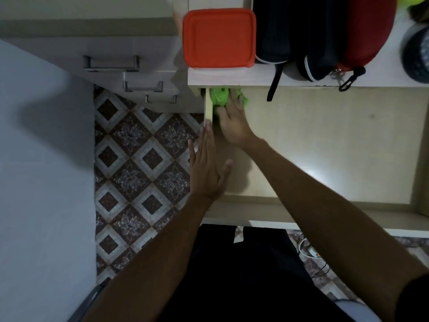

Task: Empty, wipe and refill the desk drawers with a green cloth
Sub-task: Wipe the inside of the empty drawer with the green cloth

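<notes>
The right hand presses the green cloth into the drawer's far left corner, fingers flat, while the left hand rests open-fingered on its left wall.

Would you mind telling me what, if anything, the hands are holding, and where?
Nothing is gripped. The right hand presses the green cloth flat in the drawer's back-left corner; the left hand rests on the drawer's left wall.
</notes>
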